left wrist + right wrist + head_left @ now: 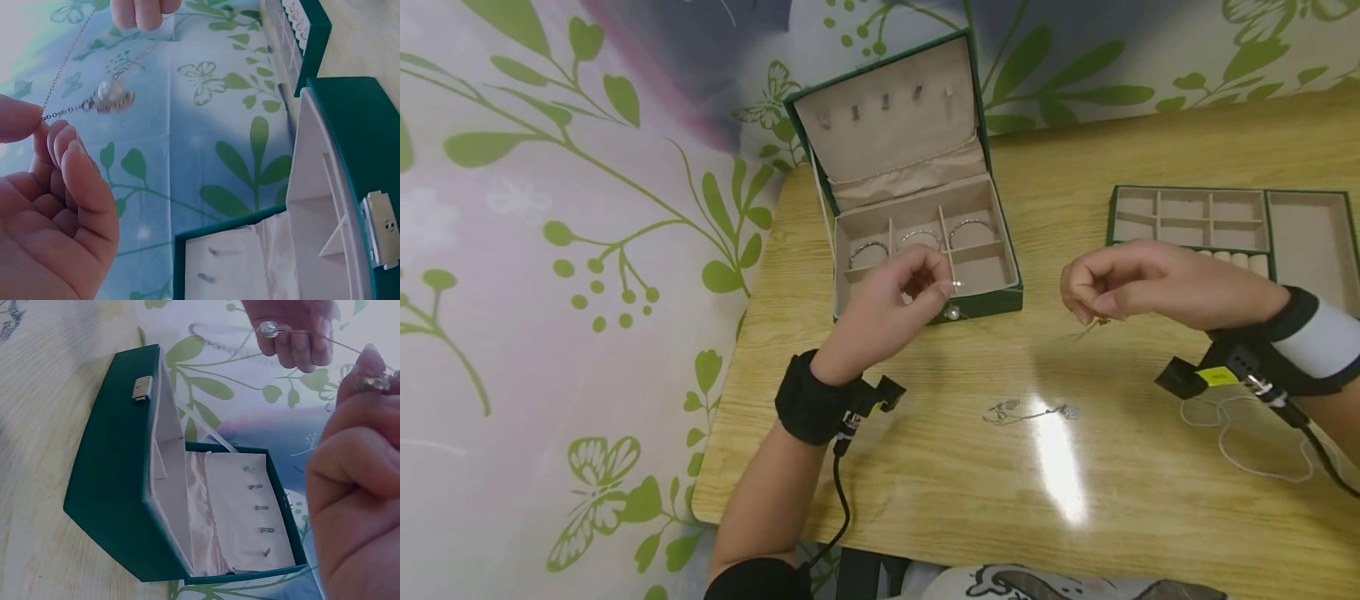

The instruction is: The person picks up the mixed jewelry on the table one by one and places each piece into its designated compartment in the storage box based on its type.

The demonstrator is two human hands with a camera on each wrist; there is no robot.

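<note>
A thin silver chain (65,59) with a pearl pendant (112,97) is stretched between both hands above the wooden table (970,492). My left hand (934,289) pinches one end in front of the open green jewellery box (1000,302); the pearl (952,312) hangs just below its fingers. My right hand (1086,310) pinches the other end further right, over bare table. In the right wrist view the right hand (365,369) grips a small clasp, and the left hand (294,337) holds the pearl (269,329) at the top.
The box holds three silver bangles (919,239) in its rear compartments; its lid stands open against the leaf-patterned wall. A green divided tray (1311,237) lies at the right. Another necklace (1026,411) and a white cord (1247,437) lie on the table in front.
</note>
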